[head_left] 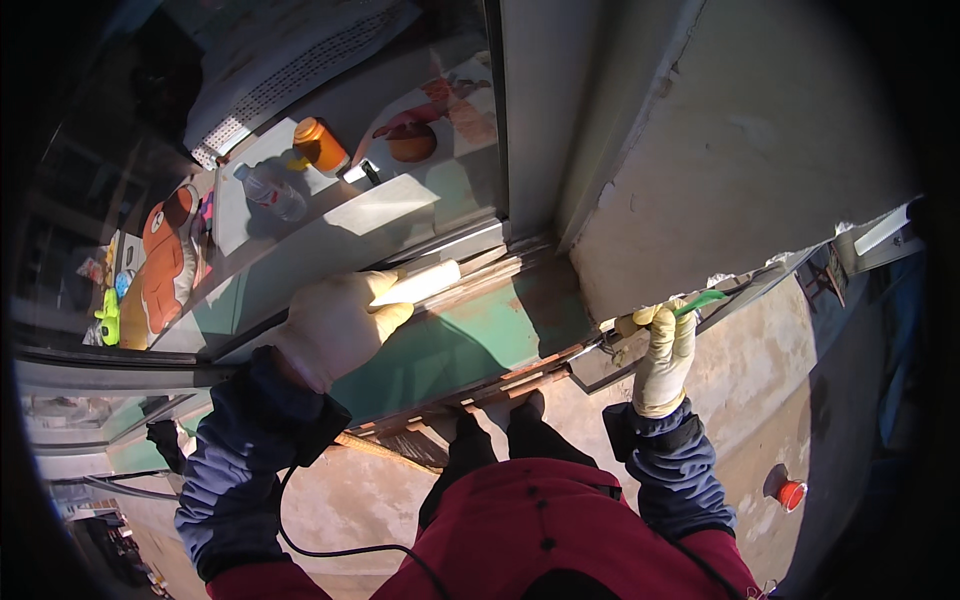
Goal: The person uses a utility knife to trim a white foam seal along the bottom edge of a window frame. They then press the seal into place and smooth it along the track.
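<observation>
My left hand [335, 325], in a pale glove, is closed around a white cylindrical tube [425, 283]. The tube lies low along the window frame, over the green sill [470, 345], and its far end points right. My right hand [660, 365], gloved as well, pinches a slim tool with a green handle [702, 301] beside the lower edge of the plastered wall [740, 160]. A brownish end of that tool shows left of my fingers; I cannot tell its kind. Sunlight washes out detail on both gloves.
Behind the window glass are an orange jar [320, 146], a clear bottle [272, 192] and a bear-shaped cushion [168, 260]. A dark cable [350, 553] hangs by my left arm. An orange-red round object [791, 494] is at the lower right. The wall's edge is jagged.
</observation>
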`<state>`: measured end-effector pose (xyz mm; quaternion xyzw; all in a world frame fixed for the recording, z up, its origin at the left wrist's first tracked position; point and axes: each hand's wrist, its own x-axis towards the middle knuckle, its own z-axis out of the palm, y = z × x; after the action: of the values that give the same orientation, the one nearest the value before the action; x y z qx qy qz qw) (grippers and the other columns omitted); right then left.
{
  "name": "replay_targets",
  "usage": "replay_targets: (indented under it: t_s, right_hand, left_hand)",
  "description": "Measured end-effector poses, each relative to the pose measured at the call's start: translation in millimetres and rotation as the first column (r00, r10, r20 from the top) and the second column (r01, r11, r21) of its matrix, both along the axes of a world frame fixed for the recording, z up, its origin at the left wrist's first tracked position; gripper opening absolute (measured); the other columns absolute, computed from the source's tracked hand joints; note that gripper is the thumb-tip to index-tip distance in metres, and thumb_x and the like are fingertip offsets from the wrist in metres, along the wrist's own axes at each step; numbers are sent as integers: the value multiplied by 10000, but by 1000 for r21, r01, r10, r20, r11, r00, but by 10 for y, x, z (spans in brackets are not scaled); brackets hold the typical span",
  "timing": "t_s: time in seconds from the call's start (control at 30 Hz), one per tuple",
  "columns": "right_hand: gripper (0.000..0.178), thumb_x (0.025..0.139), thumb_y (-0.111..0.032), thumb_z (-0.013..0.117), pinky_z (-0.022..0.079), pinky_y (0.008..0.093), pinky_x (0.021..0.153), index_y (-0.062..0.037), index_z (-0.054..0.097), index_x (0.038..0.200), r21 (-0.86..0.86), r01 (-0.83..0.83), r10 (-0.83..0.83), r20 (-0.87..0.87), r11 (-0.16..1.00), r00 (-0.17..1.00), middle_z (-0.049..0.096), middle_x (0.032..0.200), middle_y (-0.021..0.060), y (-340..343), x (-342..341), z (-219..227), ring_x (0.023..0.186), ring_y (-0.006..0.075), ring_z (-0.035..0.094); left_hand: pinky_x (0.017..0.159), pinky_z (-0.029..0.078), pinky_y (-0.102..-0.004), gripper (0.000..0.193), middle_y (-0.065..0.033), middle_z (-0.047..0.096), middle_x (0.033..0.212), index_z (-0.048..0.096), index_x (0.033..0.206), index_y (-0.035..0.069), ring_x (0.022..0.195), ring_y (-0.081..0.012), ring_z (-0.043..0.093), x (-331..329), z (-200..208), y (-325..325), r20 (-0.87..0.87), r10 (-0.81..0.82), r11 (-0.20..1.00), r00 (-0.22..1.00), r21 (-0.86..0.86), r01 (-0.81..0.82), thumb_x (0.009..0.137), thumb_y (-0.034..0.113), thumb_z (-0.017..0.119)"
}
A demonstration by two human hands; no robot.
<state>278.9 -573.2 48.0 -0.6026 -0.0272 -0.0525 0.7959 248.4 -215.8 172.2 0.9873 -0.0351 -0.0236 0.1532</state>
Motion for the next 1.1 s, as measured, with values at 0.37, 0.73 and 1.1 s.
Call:
replay_targets:
  t_s: [0.37,0.73,1.1]
  right_hand:
    - [201,1116,-234,582,518,290,847,-46,649,1144,-37,10,-10,2,999,1000,702,985,23,12,-11,84,881,134,649]
    - [193,1114,-234,586,534,298,819,-52,650,1128,-15,42,-41,46,999,998,701,972,28,51,4,67,866,147,662]
    - [218,1110,-256,597,540,289,802,-54,647,1174,1,60,-60,31,998,998,699,983,20,41,-4,31,862,135,662]
  left_hand:
    - [712,594,-449,289,-172,748,881,737,1040,38,813,-367,739,329,-252,-282,234,-161,979,959,-86,185,901,288,776]
    - [699,616,-356,457,-136,764,922,740,1225,12,784,-277,763,260,-363,-329,490,-287,949,823,31,313,820,171,878]
    - [678,598,-369,520,-109,750,906,729,1270,36,736,-267,737,36,-215,-240,356,-287,957,889,66,283,790,155,891]
